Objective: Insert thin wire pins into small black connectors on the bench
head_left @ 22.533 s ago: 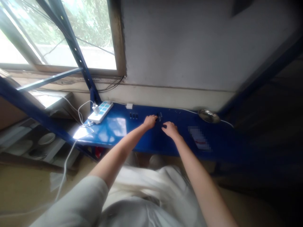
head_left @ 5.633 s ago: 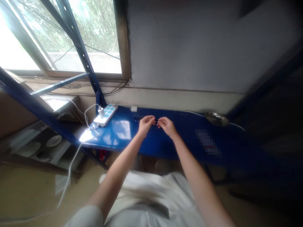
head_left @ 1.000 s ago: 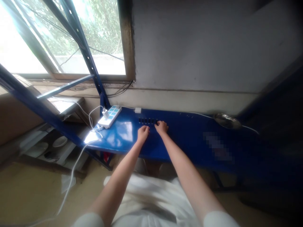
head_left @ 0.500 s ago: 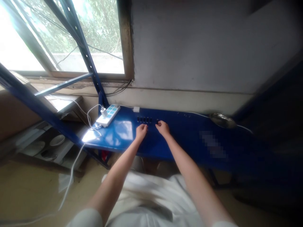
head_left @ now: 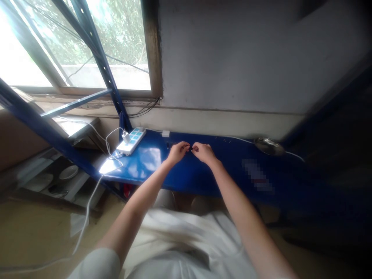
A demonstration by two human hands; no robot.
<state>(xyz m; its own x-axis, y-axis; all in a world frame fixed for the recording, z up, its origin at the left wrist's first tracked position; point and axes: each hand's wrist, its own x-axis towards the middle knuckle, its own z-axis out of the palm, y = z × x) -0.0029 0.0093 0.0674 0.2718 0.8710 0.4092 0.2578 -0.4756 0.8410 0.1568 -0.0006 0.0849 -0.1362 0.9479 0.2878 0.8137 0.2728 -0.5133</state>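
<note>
Over the blue shelf (head_left: 186, 178), my left hand (head_left: 178, 152) and my right hand (head_left: 203, 152) are raised close together, fingertips nearly meeting. Both hands have their fingers pinched; whatever they hold is too small to make out. A small black piece (head_left: 167, 145) shows just left of my left hand, and the other dark pieces of that row are mostly hidden behind the hand. Several tiny bits (head_left: 226, 140) lie near the shelf's back edge, to the right of my hands.
At the left of the shelf lies a white power strip (head_left: 132, 141) with a plugged-in charger (head_left: 126, 136). A white block (head_left: 165, 133) sits at the back edge. A shiny metal dish (head_left: 269, 146) is on the right. A blue upright post (head_left: 101, 58) stands before the window.
My left hand has moved right and slightly up, now covering most of the row of black pieces. My right hand has lifted slightly, and the fingertips are closer together.
</note>
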